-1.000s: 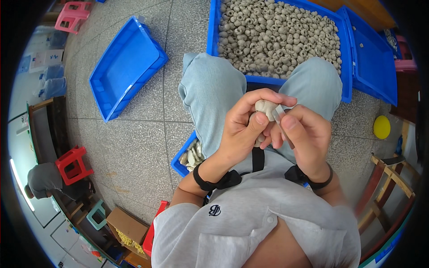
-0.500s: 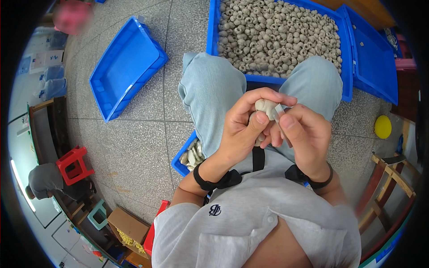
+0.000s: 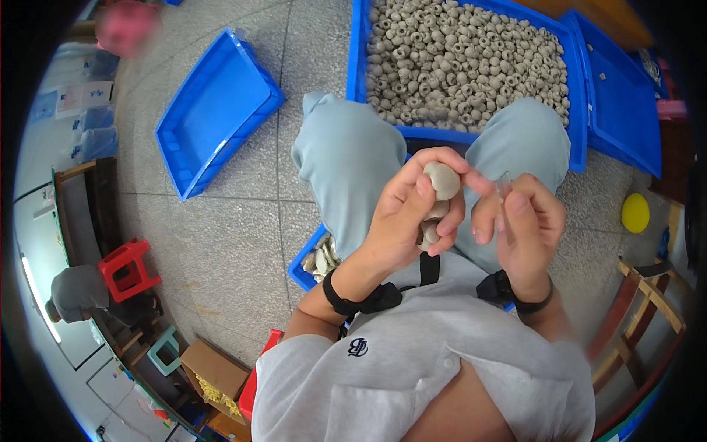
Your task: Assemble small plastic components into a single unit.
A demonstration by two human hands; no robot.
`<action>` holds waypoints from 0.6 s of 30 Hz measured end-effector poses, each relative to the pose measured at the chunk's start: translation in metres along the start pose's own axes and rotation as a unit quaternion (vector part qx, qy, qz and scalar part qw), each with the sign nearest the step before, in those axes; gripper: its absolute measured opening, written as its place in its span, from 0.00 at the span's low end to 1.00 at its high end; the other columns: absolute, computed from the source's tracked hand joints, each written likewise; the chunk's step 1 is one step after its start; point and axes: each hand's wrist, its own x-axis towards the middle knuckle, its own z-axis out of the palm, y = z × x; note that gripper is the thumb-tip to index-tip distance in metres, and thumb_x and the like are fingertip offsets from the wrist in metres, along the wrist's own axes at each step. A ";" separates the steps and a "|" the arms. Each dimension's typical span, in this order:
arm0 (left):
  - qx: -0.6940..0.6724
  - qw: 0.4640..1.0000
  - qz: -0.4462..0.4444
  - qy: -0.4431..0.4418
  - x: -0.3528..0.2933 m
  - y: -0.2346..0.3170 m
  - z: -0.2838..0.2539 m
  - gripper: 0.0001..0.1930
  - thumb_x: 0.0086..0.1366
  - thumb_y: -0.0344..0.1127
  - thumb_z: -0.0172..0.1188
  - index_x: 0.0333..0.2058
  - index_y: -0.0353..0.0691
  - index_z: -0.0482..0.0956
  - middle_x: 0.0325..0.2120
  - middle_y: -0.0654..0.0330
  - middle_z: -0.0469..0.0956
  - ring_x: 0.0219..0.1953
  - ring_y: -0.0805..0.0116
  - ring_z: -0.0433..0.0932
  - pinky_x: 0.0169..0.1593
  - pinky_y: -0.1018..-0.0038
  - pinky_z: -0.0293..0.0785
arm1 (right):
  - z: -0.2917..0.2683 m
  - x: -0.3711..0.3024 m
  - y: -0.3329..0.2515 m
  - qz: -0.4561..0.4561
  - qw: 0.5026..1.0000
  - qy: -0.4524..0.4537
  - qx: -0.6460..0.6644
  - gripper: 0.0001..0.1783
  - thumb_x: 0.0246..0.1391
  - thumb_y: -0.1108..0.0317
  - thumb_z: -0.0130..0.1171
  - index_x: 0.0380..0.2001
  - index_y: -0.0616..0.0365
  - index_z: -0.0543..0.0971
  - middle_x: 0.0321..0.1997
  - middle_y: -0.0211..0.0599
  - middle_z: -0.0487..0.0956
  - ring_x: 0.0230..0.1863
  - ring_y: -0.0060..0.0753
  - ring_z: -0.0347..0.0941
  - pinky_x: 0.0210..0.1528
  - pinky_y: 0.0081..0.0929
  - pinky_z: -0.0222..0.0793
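Several smooth, rounded grey clay pieces (image 3: 443, 181) sit one above another in my left hand (image 3: 401, 217), its fingers and thumb curled round them. The topmost piece shows most fully, while fingers partly cover the lower ones. Just to the right, my right hand (image 3: 532, 228) pinches a thin flat strip, like a small blade (image 3: 505, 186), between thumb and fingers. Its tip stands upward, apart from the clay. Both hands are over my lap, between my knees.
Ahead of my knees a large blue crate (image 3: 356, 66) holds many small grey hollow balls. Another blue crate (image 3: 213, 103) rests on the floor at left. Beside my left thigh is a blue bin (image 3: 300, 274) of pale flat pieces. A yellow disc (image 3: 635, 213) lies at right.
The strip has come away from the clay as my right hand shifted right. My left hand now shows the top piece's smooth side and more of the pieces below.
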 end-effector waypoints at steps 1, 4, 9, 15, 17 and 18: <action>-0.024 1.000 -0.011 0.004 0.002 0.000 0.000 0.19 0.63 0.49 0.43 0.42 0.38 0.64 0.34 0.56 0.70 0.20 0.80 0.61 0.16 0.86 0.60 | 0.000 0.000 -0.001 -0.001 1.000 0.017 0.002 0.12 0.55 0.67 0.46 0.22 0.63 0.70 0.15 0.30 0.68 0.15 0.15 0.60 0.17 0.13 0.52; -0.031 0.991 -0.088 0.098 0.010 0.005 0.001 0.16 0.63 0.47 0.43 0.40 0.40 0.64 0.28 0.61 0.66 0.20 0.79 0.61 0.16 0.85 0.60 | -0.010 0.004 -0.002 0.006 0.999 0.045 0.014 0.13 0.55 0.67 0.46 0.20 0.62 0.68 0.15 0.28 0.65 0.15 0.17 0.60 0.18 0.14 0.53; 0.062 0.952 -0.174 0.245 0.026 -0.001 -0.008 0.11 0.60 0.47 0.46 0.34 0.48 0.64 0.22 0.68 0.61 0.18 0.79 0.59 0.16 0.85 0.52 | -0.034 0.012 0.007 0.006 0.997 0.079 0.008 0.14 0.56 0.67 0.45 0.18 0.61 0.66 0.14 0.29 0.65 0.15 0.17 0.60 0.18 0.15 0.53; 0.094 0.957 -0.164 0.221 0.047 0.000 0.005 0.13 0.61 0.47 0.44 0.25 0.46 0.63 0.18 0.68 0.59 0.17 0.77 0.58 0.14 0.83 0.55 | -0.063 0.020 0.015 -0.003 0.994 0.114 0.002 0.14 0.56 0.67 0.44 0.18 0.59 0.65 0.13 0.30 0.66 0.15 0.16 0.61 0.19 0.14 0.53; 0.079 0.966 -0.162 0.185 0.050 0.001 0.006 0.13 0.62 0.47 0.41 0.26 0.44 0.63 0.19 0.66 0.61 0.19 0.78 0.60 0.15 0.82 0.58 | -0.068 0.022 0.016 -0.011 0.990 0.141 0.004 0.15 0.56 0.66 0.44 0.17 0.58 0.65 0.12 0.30 0.66 0.14 0.17 0.61 0.18 0.14 0.53; 0.073 0.970 -0.161 0.166 0.052 0.002 0.007 0.14 0.63 0.46 0.40 0.26 0.43 0.63 0.19 0.66 0.61 0.19 0.78 0.61 0.16 0.82 0.59 | -0.071 0.023 0.017 -0.012 0.989 0.146 0.004 0.15 0.56 0.66 0.44 0.17 0.58 0.65 0.12 0.30 0.66 0.14 0.17 0.61 0.18 0.14 0.53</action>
